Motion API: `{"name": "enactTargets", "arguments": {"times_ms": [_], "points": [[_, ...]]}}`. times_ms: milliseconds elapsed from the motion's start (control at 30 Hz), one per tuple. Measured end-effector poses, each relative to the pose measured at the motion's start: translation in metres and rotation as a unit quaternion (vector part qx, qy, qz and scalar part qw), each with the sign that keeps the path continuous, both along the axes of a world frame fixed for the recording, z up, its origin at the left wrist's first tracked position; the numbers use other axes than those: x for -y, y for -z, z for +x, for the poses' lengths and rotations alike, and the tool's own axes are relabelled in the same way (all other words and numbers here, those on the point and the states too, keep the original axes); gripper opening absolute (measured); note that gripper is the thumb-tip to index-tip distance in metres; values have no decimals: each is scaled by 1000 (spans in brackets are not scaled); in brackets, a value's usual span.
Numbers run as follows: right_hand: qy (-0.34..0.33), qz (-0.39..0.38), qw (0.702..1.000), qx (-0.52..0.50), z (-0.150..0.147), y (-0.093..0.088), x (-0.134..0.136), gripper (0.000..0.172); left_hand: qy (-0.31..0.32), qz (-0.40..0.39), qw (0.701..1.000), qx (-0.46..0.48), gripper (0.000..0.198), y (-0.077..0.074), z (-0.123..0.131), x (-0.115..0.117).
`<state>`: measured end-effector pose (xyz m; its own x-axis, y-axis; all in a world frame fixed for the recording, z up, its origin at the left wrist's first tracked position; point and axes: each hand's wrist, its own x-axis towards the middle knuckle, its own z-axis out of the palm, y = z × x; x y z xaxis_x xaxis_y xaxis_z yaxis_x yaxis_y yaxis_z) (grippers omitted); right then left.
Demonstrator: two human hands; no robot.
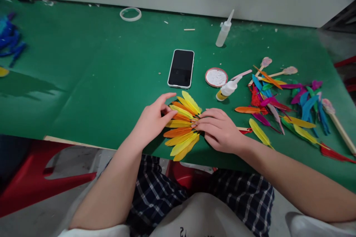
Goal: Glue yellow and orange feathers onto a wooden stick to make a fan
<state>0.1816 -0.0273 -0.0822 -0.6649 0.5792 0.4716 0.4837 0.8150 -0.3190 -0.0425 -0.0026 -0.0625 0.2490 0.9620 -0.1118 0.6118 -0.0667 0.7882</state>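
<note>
A fan of yellow and orange feathers [182,127] lies near the front edge of the green table cover [91,81]. My left hand [152,118] rests on the fan's left side, fingers spread, fingertips on the feather tips. At the fan's right side, where the quills meet, my right hand [219,129] lies flat with its fingers pressing down. Neither hand lifts anything. A small glue bottle with a yellow label [228,89] lies just beyond my right hand.
A black phone [181,68] lies face up behind the fan. A round lid of white paste [216,77], a clear squeeze bottle [224,31], a tape ring [130,14], loose coloured feathers [283,107] with wooden sticks [340,127] at right, blue feathers [9,39] far left.
</note>
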Motion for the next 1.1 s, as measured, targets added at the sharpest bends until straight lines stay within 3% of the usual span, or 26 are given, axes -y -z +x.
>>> {"name": "enactTargets", "arguments": {"times_ms": [133,233,300,400,533,667,733,833,967,1100], "points": [[93,-3,996,-3,10,-8,-3,17,-1,-3,1000,9,46,0,-2,-1],[159,-40,981,106,19,-17,-5,29,-8,0,1000,21,47,1,-2,-3],[165,-67,967,181,22,-22,-5,34,-14,4,1000,28,46,3,-2,-5],[157,-73,955,241,19,-25,-4,28,-19,2,999,47,46,4,-3,-7],[186,-49,956,219,10,-25,-2,27,-90,-4,986,141,47,-3,-13,-10],[271,-54,956,95,-2,-31,-5,25,-205,7,923,326,51,-17,-25,-10],[297,-62,953,6,-10,-37,-9,24,-212,-4,871,443,52,-24,-23,-7],[313,-102,934,-138,-26,-44,-18,25,-158,-7,794,587,51,-29,-6,-2],[297,-172,903,-260,-48,-47,-27,27,-130,-30,751,647,39,-30,27,-3],[275,-271,851,-355,-64,-44,-25,29,-187,-53,722,663,40,-31,53,-11]]}}
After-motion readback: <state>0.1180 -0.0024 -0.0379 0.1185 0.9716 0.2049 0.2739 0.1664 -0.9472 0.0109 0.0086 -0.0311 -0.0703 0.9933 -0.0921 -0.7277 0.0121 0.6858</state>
